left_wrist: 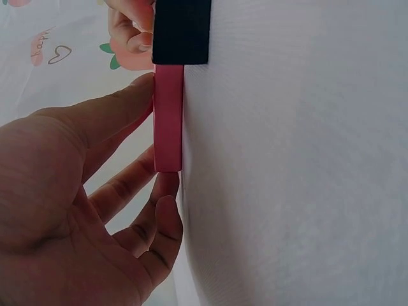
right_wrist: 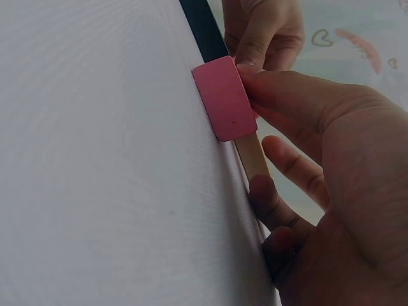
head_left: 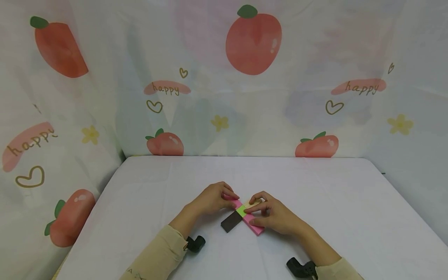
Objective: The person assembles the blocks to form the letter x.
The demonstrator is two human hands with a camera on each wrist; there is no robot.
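Flat blocks form a cross on the white table: a small green block [head_left: 241,210] in the middle, a black block [head_left: 231,221] at lower left, a pale wooden block [head_left: 248,203] at upper right, and pink ones at upper left and lower right. My left hand [head_left: 216,197] holds the upper-left pink block [left_wrist: 168,121], thumb along one side and fingers round its far end. Over the lower-right pink block [right_wrist: 224,99] bends my right hand [head_left: 276,213]; its thumb touches that block, one fingertip is by the green block and others reach the wooden one.
White cloth covers the table [head_left: 315,186]. Behind it and at the left hang curtains [head_left: 199,46] printed with fruit, hearts and lettering. A black wrist camera [head_left: 196,244] sits at the left cuff and another black camera [head_left: 300,268] at the right cuff.
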